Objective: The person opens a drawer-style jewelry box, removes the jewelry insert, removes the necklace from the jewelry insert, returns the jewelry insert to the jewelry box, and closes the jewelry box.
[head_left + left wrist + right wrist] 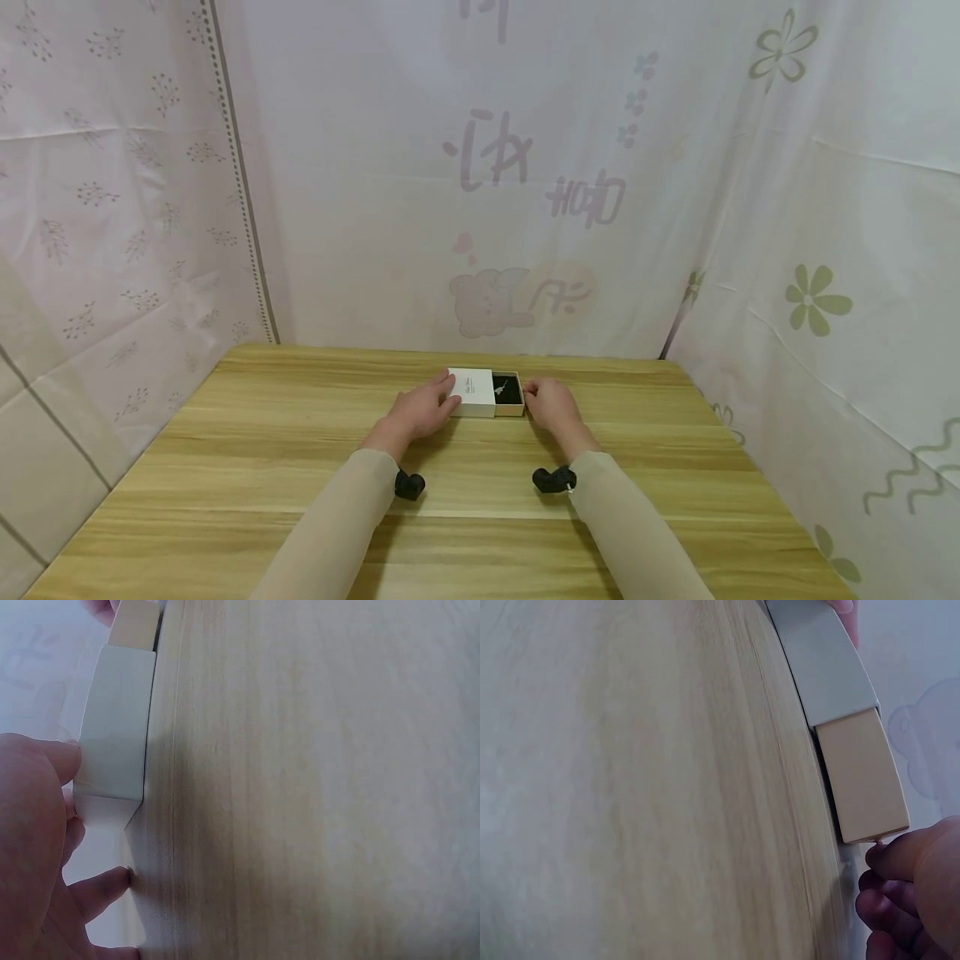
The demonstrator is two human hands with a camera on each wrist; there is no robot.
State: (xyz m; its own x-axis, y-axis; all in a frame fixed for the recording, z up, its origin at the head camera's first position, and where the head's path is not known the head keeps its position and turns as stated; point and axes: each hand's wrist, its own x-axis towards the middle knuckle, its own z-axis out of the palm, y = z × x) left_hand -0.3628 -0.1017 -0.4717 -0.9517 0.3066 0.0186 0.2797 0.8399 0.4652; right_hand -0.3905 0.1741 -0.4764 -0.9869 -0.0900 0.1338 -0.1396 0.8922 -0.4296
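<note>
A small white jewelry box (pixel 472 392) lies on the wooden table, its sleeve printed with dark lettering. The inner drawer (pixel 509 409) sticks out to the right, showing a black lining with a silvery piece of jewelry (pixel 501 387) on it. My left hand (pixel 422 410) holds the sleeve at its left end, thumb at the near top edge (pixel 94 724). At the drawer's right end, my right hand (pixel 553 403) pinches a small tab, mostly hidden by the thumb; in the right wrist view the other fingers (pixel 889 911) are curled below it.
The wooden table (pixel 480 483) spreads around the box toward the near side. Patterned white cloth (pixel 360 208) hangs behind the table and along both sides. A black wrist camera (pixel 408 484) is on the left wrist, another black camera (pixel 553 479) on the right.
</note>
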